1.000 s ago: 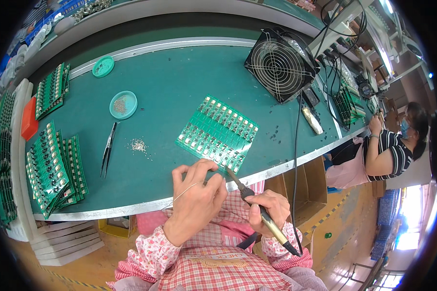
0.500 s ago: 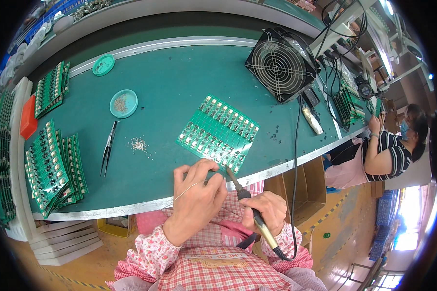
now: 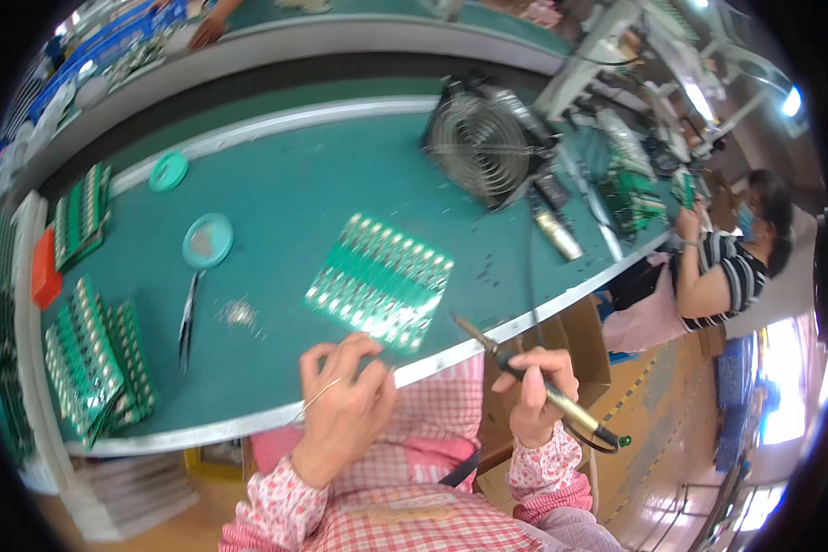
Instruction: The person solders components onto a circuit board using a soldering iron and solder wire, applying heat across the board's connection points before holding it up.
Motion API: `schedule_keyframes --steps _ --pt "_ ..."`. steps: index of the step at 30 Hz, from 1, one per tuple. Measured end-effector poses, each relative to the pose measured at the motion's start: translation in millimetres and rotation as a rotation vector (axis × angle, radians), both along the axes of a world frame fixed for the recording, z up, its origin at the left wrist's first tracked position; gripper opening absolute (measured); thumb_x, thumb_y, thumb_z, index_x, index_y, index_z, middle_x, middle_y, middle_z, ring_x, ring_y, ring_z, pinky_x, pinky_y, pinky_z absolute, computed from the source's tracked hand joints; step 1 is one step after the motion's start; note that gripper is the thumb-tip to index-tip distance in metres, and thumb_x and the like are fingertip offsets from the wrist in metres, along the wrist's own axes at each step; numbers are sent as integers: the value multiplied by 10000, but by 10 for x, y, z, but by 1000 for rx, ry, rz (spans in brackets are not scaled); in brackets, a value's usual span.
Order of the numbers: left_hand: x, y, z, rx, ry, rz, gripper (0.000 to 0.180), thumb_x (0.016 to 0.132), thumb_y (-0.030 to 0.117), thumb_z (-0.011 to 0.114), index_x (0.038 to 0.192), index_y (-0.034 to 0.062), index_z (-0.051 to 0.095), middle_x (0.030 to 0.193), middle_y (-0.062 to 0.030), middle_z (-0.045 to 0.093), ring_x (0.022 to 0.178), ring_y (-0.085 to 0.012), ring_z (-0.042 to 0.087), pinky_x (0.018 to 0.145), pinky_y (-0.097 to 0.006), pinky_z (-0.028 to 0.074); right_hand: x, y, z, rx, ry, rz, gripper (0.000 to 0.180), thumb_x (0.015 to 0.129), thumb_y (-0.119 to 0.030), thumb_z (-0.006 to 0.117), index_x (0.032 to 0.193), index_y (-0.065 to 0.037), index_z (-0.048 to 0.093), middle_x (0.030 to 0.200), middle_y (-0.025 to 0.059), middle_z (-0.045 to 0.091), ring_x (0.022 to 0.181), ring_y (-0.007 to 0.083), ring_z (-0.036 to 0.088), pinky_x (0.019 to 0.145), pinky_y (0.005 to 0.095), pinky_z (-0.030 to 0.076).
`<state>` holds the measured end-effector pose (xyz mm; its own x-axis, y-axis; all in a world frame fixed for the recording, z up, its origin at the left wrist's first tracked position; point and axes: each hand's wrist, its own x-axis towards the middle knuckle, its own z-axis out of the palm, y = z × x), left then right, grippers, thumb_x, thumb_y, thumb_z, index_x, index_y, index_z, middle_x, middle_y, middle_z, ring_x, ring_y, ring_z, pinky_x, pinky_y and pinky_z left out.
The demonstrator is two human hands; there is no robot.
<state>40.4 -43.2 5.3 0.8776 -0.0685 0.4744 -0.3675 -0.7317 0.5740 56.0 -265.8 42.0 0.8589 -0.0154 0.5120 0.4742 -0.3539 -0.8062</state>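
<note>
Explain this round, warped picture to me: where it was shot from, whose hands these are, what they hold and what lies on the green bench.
A fisheye camera on the worker's head looks down, so edges bend. The left hand pinches a thin solder wire; the right hand grips a soldering iron. On the green workbench lie a panel of green circuit boards, tweezers, a small teal dish, a teal lid, stacked boards and a metal-grilled fan. Another person sits on the right.

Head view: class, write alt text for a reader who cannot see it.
A person's right hand holds a soldering iron and the left hand pinches thin wire at the edge of a green bench. A green circuit panel lies just beyond, with a fan, tweezers and stacked boards around.
</note>
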Motion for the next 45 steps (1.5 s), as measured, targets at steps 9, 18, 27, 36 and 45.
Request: schedule_keyframes --steps 9,18,27,36,45 --pt "-25 -26 5 65 -11 -19 128 775 66 706 742 41 585 1022 -84 630 1067 -277 625 936 -452 361 1722 -912 210 102 -149 -334 188 1032 -178 528 1110 -25 606 877 78 649 736 121 639 666 260 505" --pt "-59 16 48 163 -92 19 104 852 77 683 949 44 663 1114 -81 657 997 -271 576 927 -409 390 2212 -913 91 -181 -172 -294 138 963 -182 635 1051 -81 669 886 130 689 802 217 693 710 327 523" --pt "-70 -145 206 203 -40 -190 92 825 113 714 876 85 643 1056 -83 638 1056 -266 597 995 -477 349 284 -202 -119 -570 -176 242 472 782 -71 717 1225 -235 710 878 30 599 668 169 606 560 286 500" --pt "-163 -85 111 45 59 -159 176 762 91 768 782 110 595 878 -4 622 988 -225 636 1052 -528 288 153 -247 -68 -567 -85 339 404 658 -33 762 1037 -172 729 774 17 571 602 149 615 498 271 487" --pt "-172 -48 9 -63 16 108 179 765 3 706 704 66 549 951 -49 657 1018 -243 673 1017 -479 349 -33 16 -175 -184 -70 198 111 850 -101 710 895 -6 674 734 108 708 596 221 703 551 302 553"
